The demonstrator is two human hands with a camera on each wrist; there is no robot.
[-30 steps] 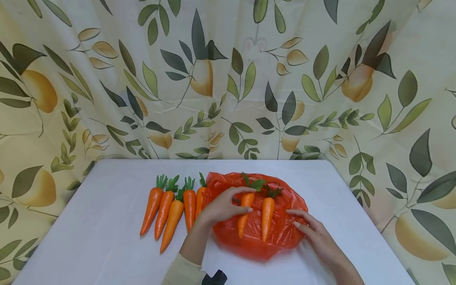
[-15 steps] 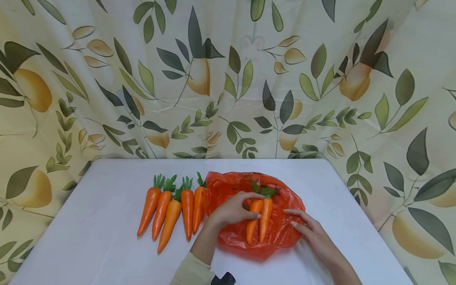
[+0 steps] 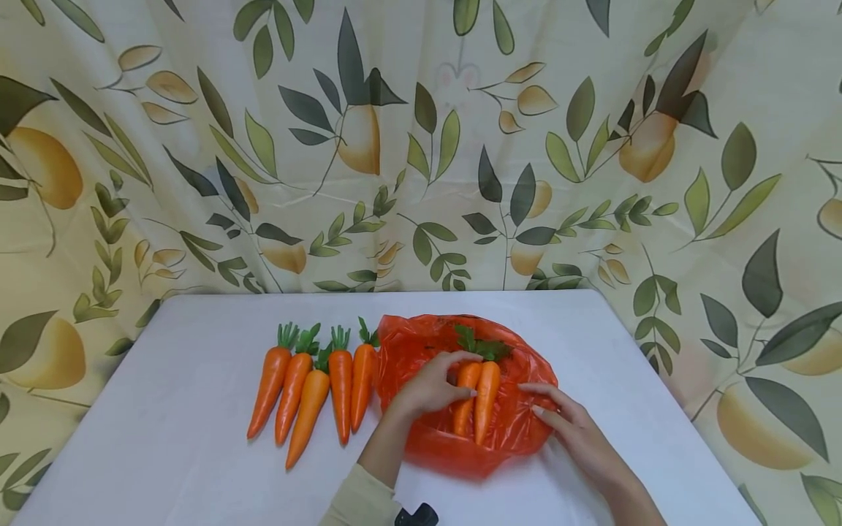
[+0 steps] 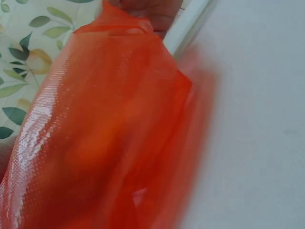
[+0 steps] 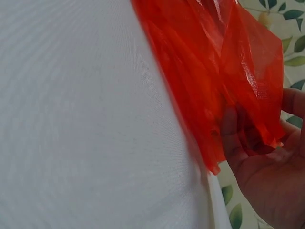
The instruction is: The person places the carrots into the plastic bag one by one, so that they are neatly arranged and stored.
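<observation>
In the head view a red plastic bag (image 3: pixel 427 453) lies spread on the white table, its mouth facing up. My left hand (image 3: pixel 434 383) reaches over its left side and holds a carrot (image 3: pixel 464 416) between thumb and fingers. Right beside that carrot lies a second carrot (image 3: pixel 487 402), both with green tops toward the back of the bag. My right hand (image 3: pixel 579 431) grips the bag's right edge with thumb and fingers; the right wrist view shows the film (image 5: pixel 252 71) between them. Red film fills much of the left wrist view and hides the carrots.
Several carrots lie in a row left of the bag, among them a lighter orange carrot (image 3: pixel 308 416) and the leftmost carrot (image 3: pixel 268 391). The white table (image 3: pixel 164 424) ends at a curtain (image 3: pixel 421 219) printed with fruit and leaves.
My left hand has moved right with its carrot, bringing it up against the second carrot inside the bag. The right hand keeps its hold on the bag's edge. The head view has shifted slightly.
</observation>
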